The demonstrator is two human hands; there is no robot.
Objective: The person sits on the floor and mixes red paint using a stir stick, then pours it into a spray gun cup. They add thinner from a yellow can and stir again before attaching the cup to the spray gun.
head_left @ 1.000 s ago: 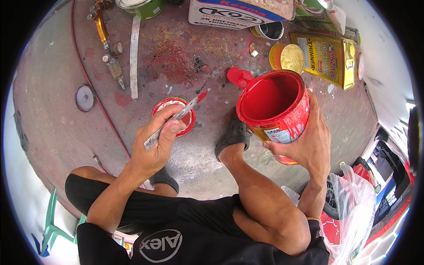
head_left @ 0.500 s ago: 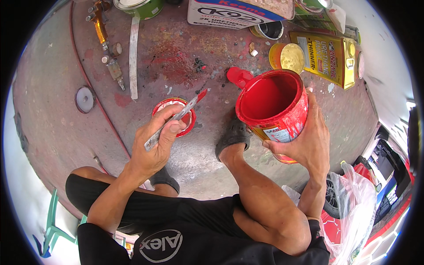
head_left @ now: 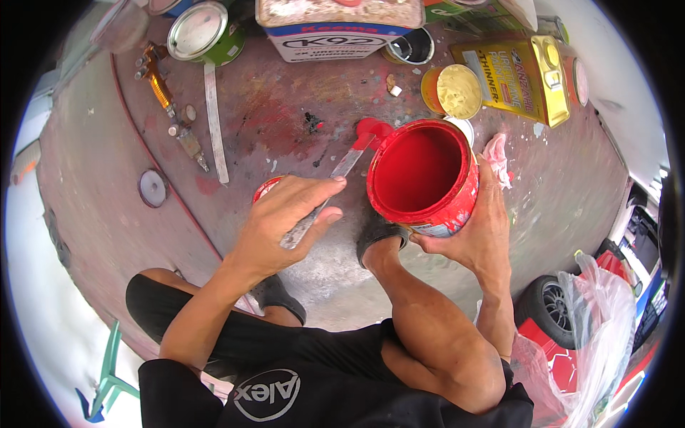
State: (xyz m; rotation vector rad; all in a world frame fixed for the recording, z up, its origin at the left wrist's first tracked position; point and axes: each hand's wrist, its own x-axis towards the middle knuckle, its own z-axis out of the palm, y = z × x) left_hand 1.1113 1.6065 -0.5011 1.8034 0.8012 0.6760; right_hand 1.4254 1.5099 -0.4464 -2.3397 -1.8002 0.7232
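My left hand (head_left: 282, 214) grips a flat, narrow metal strip (head_left: 345, 165) between thumb and fingers. Red paint coats its far tip, which overlaps a glossy red shape (head_left: 378, 127) whose kind I cannot make out. My right hand (head_left: 471, 239) is wrapped round the lower right side of a red paint can (head_left: 462, 207). The can is tilted, its wide mouth facing up toward me, with red covering the inside. Beneath my left hand a small red-rimmed container (head_left: 265, 187) shows only in part.
Farther off stand a large rectangular tin (head_left: 335, 47), a yellow thinner tin (head_left: 524, 78), a can of cream paste (head_left: 457, 91) and a green can (head_left: 203, 36). A spray gun (head_left: 160, 89), ruler-like strip (head_left: 215, 125) and hose (head_left: 143, 143) lie left. Pink crumpled cloth (head_left: 497, 158) lies right.
My left hand has moved right, bringing the strip's tip close to the can and covering most of the small container. The paint can has shifted slightly left. The view has shifted too.
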